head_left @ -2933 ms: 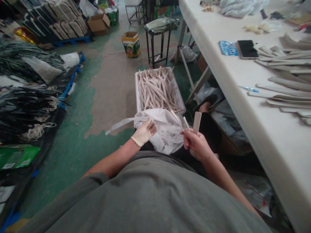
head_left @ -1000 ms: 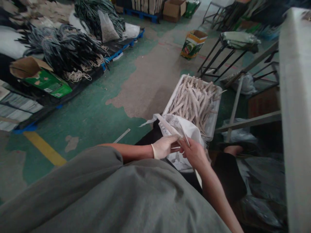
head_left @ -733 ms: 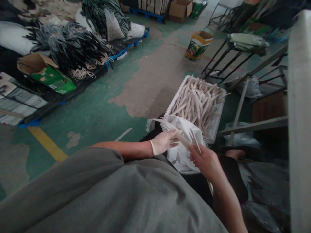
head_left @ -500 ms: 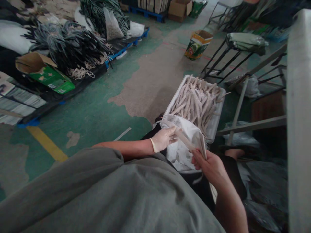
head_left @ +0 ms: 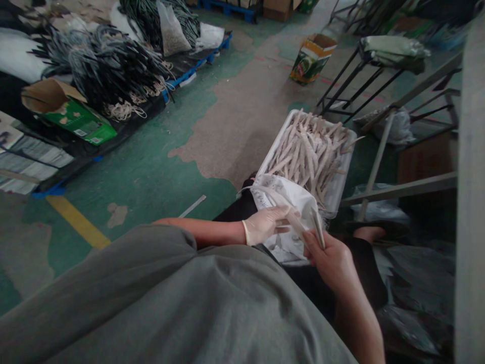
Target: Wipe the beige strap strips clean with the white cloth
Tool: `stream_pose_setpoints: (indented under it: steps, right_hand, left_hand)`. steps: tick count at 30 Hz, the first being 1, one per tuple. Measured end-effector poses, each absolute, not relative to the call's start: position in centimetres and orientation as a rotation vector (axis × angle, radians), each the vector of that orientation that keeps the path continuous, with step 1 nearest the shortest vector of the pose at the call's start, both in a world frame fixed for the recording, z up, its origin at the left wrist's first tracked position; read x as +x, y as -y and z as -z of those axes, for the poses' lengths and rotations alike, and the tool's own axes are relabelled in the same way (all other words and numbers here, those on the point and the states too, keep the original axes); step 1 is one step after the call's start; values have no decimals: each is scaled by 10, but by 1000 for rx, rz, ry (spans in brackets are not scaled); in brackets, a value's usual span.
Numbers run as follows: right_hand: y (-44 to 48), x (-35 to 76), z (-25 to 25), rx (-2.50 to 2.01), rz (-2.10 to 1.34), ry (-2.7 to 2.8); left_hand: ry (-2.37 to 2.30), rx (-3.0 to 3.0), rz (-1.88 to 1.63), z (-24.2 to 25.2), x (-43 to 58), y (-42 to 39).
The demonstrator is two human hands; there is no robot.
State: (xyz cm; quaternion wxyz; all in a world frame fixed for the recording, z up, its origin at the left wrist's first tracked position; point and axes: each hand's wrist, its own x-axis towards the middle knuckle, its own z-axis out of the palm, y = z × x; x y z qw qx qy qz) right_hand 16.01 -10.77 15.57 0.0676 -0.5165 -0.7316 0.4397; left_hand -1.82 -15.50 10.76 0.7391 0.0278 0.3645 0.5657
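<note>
My left hand (head_left: pixel 265 225), in a thin pale glove, is closed on a long whitish flat strip (head_left: pixel 296 223). My bare right hand (head_left: pixel 333 258) pinches the same strip further along, where a folded part (head_left: pixel 317 227) sticks up between thumb and fingers. The strip's loose end trails to the upper left over a white sack (head_left: pixel 305 199) on my lap. Just beyond the sack, a white plastic tray (head_left: pixel 343 194) holds a heap of similar beige strips (head_left: pixel 303 151).
A metal frame (head_left: pixel 401 189) and a pale post (head_left: pixel 472 202) stand on my right. Ahead are an open carton (head_left: pixel 312 60) and a black stool (head_left: pixel 364 81). On the left, a pallet carries bundled dark cords (head_left: pixel 106 60) and a green box (head_left: pixel 81 119). One strip (head_left: pixel 192 206) lies on the floor.
My left hand has slid right along the strip, closer to my right hand. My right hand keeps its hold, and the view has shifted slightly.
</note>
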Motion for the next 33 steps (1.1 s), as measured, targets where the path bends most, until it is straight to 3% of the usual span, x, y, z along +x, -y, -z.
stream_pose_setpoints:
  steps: [8,16,21,26,33]
  right_hand:
    - [122,156,-166,-1444,-1368,2109]
    - [130,152,-171,-1333,-1016,2201]
    - [120,164,-162,-1031,-848,2250]
    - [112,157,-156,-806,-981,2263]
    - [130,189,-184,-1040,-1028,2075]
  left_hand:
    - [-839,-66,-1300,-114,-36,147]
    - [-733,-14,-1076,-120,-27,156]
    - [-690,89,-1032,-126,-32,158]
    - [-662,118,-949,-133,-27,166]
    - [-699,-190,-976,-106,-54,163]
